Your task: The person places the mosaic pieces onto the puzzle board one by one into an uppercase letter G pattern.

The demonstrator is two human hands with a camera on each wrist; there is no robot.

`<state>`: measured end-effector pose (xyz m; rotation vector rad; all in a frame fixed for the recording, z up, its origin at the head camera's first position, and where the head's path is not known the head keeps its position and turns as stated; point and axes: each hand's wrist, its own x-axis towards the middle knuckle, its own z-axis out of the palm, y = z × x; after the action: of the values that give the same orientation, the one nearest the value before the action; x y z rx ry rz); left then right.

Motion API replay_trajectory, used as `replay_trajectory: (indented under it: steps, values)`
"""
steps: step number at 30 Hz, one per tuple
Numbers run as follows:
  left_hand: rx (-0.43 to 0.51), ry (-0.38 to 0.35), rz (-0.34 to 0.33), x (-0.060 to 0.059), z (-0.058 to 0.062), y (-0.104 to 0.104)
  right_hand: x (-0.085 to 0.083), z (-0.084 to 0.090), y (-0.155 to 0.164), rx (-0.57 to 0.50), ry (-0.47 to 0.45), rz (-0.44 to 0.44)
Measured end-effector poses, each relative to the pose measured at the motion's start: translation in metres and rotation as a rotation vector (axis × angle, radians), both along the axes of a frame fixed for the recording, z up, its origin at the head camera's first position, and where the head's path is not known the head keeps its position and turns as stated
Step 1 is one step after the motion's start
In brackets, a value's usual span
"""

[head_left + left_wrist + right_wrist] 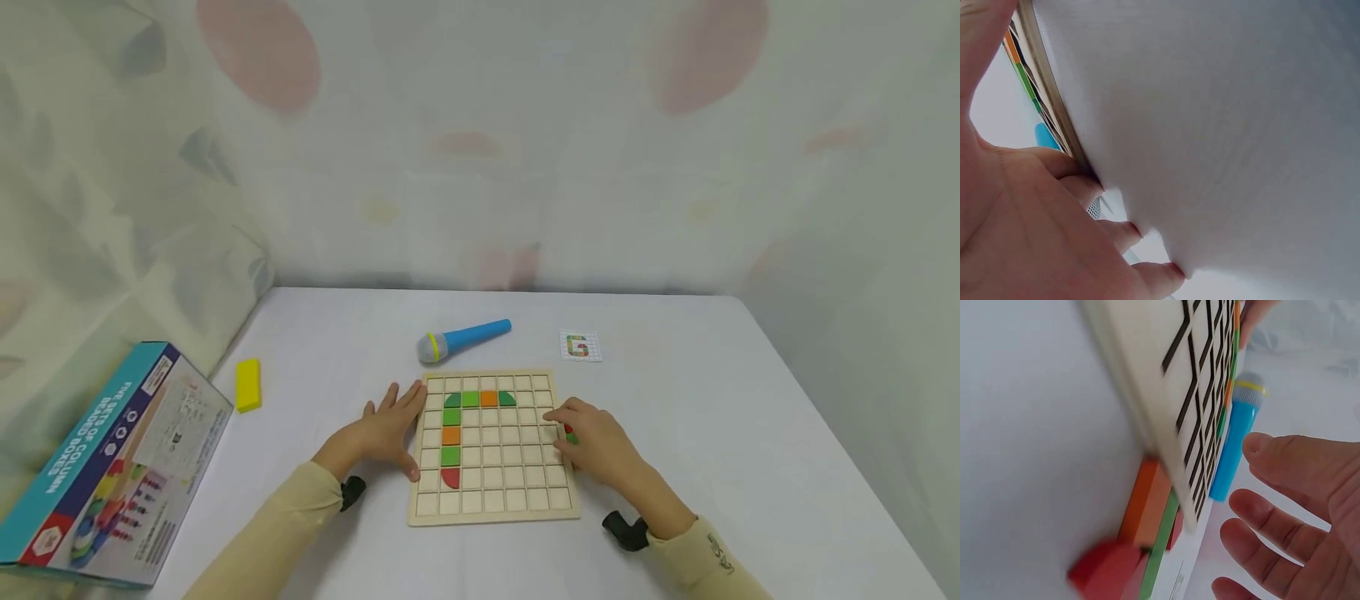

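In the head view a wooden grid board lies on the table. Green and orange squares and curved dark green corner pieces form its upper row; the column below ends in a red curved piece. My left hand rests at the board's left edge, fingers spread. Over the right edge, my right hand has its fingers apart, with nothing between them in the right wrist view. Close by that edge lie loose pieces: an orange block, a red curved piece and a green piece, partly hidden in the head view.
Behind the board lies a blue toy microphone. A small card with a coloured G pattern sits at the back right. At the left are a yellow block and a large toy box. Patterned cloth hangs behind the table.
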<state>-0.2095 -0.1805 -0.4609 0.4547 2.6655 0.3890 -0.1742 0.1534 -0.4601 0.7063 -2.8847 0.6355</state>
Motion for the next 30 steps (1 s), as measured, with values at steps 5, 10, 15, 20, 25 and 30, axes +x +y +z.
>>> replay_trajectory:
  steps: [5,10,15,20,25,30]
  values:
    - [-0.013,-0.010,0.001,0.000,-0.001,0.001,-0.002,-0.003,0.016,-0.008,-0.002,-0.033]
    - [-0.014,-0.011,-0.003,0.000,-0.003,0.002,-0.003,-0.009,0.031,0.009,0.016,-0.046]
    - [-0.013,-0.006,-0.018,-0.001,-0.003,0.004,0.000,-0.010,0.043,0.030,0.004,-0.077]
    - [-0.030,0.011,-0.017,-0.003,-0.001,0.004,-0.003,-0.006,0.048,0.048,-0.029,-0.100]
    - [-0.020,0.007,-0.005,-0.003,0.002,0.003,-0.008,-0.003,0.050,0.066,-0.058,-0.112]
    - [-0.010,-0.005,-0.003,-0.001,0.003,0.002,-0.010,-0.008,0.051,0.098,-0.081,-0.107]
